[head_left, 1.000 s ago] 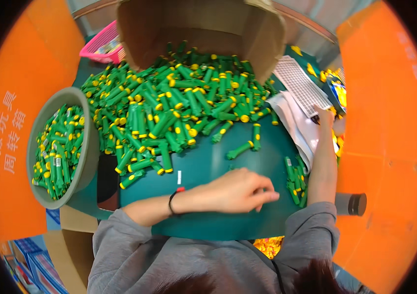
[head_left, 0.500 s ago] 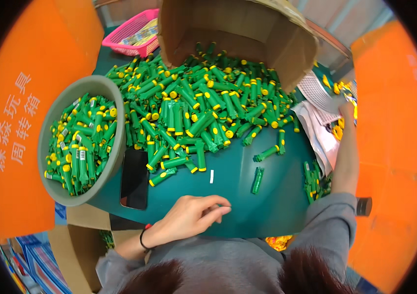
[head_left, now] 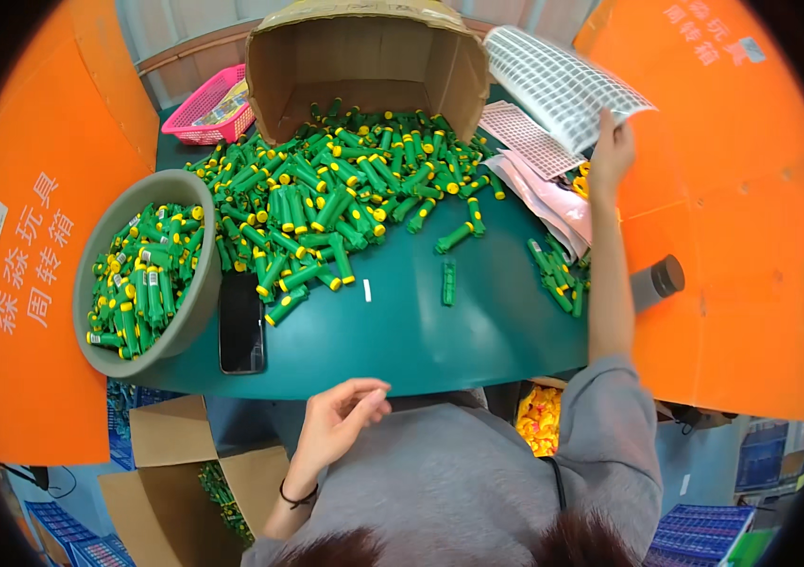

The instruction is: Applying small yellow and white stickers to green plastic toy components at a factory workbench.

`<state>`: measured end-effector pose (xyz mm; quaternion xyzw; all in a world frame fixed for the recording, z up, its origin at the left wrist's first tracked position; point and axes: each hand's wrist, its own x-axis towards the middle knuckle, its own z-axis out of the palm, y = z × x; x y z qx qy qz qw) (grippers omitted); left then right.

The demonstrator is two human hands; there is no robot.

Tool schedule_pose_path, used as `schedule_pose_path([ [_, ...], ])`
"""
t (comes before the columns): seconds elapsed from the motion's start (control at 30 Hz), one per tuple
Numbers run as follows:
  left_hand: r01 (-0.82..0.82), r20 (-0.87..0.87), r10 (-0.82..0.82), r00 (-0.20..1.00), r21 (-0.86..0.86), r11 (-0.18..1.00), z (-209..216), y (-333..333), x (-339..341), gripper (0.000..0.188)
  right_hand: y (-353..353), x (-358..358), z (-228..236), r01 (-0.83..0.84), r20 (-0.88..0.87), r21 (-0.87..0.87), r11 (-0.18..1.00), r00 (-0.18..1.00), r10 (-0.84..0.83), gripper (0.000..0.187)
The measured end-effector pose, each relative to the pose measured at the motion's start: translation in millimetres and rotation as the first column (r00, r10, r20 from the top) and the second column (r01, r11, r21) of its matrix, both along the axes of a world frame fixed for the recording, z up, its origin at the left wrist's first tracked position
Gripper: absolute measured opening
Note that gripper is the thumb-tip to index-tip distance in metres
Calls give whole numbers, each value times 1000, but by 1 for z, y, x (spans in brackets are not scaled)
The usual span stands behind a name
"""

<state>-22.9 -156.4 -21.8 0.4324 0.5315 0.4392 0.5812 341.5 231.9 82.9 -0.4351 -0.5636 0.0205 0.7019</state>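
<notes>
My right hand [head_left: 613, 156], arm stretched to the far right, grips the near edge of a white sticker sheet [head_left: 563, 85] with a grid of small labels. The sheet is tilted up off the table. Beneath it lies another gridded sticker sheet [head_left: 527, 142] on pinkish-white sheets [head_left: 544, 200]. My left hand [head_left: 341, 416] hovers by the table's front edge, fingers loosely curled with the thumb near the index finger, and nothing shows in it. Nearest to it on the table are a small white strip [head_left: 367, 290] and a single green tube [head_left: 448, 283].
A heap of green tubes with yellow caps [head_left: 326, 184] spills from a tipped cardboard box [head_left: 369, 57]. At left stand a grey tub [head_left: 208, 274] of labelled tubes and a black phone [head_left: 241, 326]. A pink basket [head_left: 204, 99], dark bottle [head_left: 657, 282] and orange panels [head_left: 723, 208] surround the table.
My right hand has lifted the sticker sheet off the pile at the right. My left hand has drawn back toward my body. The whole view has shifted.
</notes>
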Motion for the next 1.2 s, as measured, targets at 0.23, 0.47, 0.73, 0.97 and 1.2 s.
schedule_pose_path([
  [0.23, -49, 475, -69, 877, 231, 972, -11, 44, 51, 59, -272, -100, -98, -500, -465, -20, 866, 772, 434, 31],
  [0.47, -569, 558, 340, 757, 307, 763, -12, 58, 35, 39, -347, -85, -165, -730, -493, -284, 622, 668, 558, 29],
  [0.73, -537, 512, 314, 799, 375, 756, -32, 48, 21, 54, -358, -71, -164, -780, -506, -368, 506, 624, 595, 28],
  [0.97, -551, 488, 347, 801, 373, 747, -43, 51, 16, 55, -355, -26, -165, -836, -647, -548, 35, 449, 616, 36],
  [1.2, -530, 415, 386, 824, 322, 785, -60, 41, 1, 56, -490, 172, -288, 185, -856, -485, -855, -299, 421, 45],
])
